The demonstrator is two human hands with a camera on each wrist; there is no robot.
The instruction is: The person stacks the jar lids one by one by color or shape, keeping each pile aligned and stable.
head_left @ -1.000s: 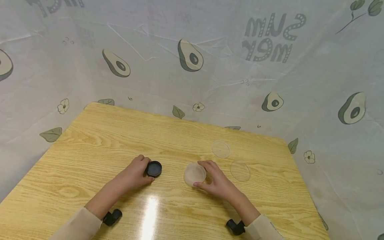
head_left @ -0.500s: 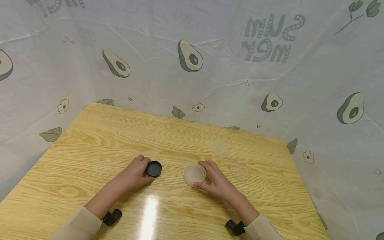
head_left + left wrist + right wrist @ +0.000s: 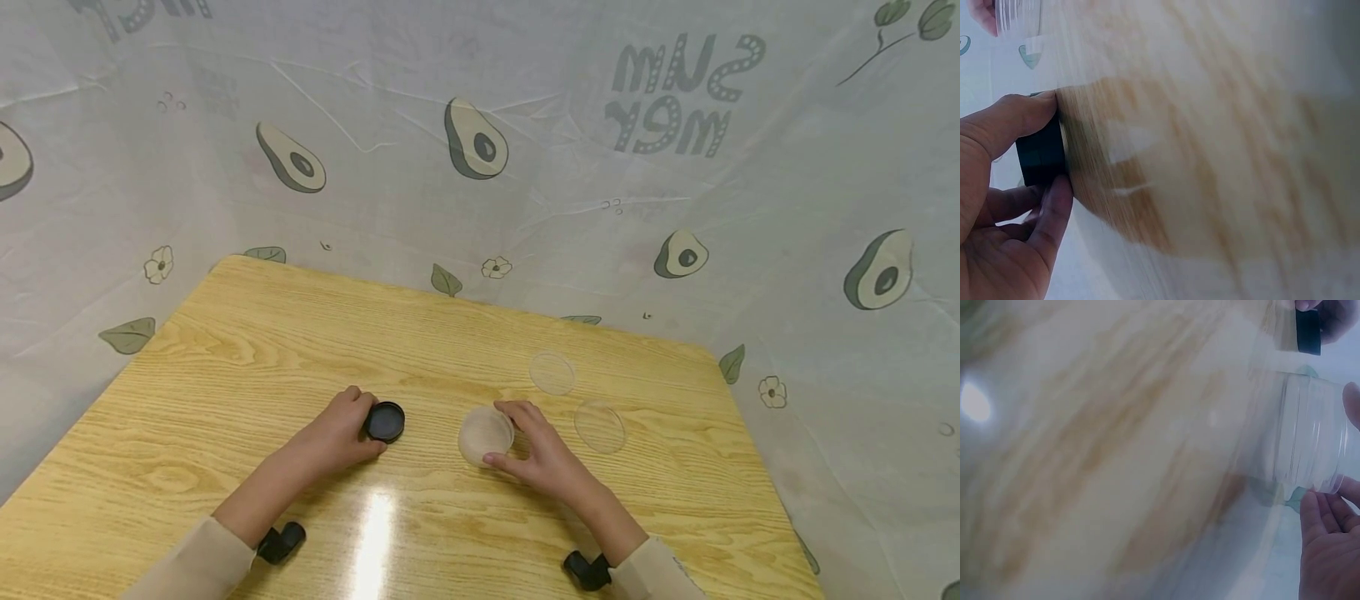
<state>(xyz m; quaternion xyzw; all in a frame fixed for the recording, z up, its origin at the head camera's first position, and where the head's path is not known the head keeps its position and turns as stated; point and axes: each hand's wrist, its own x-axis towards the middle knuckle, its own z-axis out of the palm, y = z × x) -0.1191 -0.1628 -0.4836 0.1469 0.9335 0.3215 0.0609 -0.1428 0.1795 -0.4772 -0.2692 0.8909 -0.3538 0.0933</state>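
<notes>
My left hand (image 3: 345, 432) pinches a shallow, round black cap (image 3: 386, 423) with a raised rim, left of the table's middle. Fingers and thumb sit on opposite sides of its wall in the left wrist view, where the black cap (image 3: 1042, 150) stands against the wooden surface. To the right, my right hand (image 3: 542, 450) grips the side of a clear round plastic container (image 3: 483, 437). Seen from the right wrist, this clear container (image 3: 1310, 434) has several ridges down its wall; whether it is one piece or a stack I cannot tell. A gap separates the two held things.
Two thin clear discs (image 3: 552, 373) lie flat on the wooden table (image 3: 300, 333), behind and to the right of my right hand. A pale printed cloth (image 3: 375, 167) hangs around the table's far edges. Light glares off the tabletop between my forearms.
</notes>
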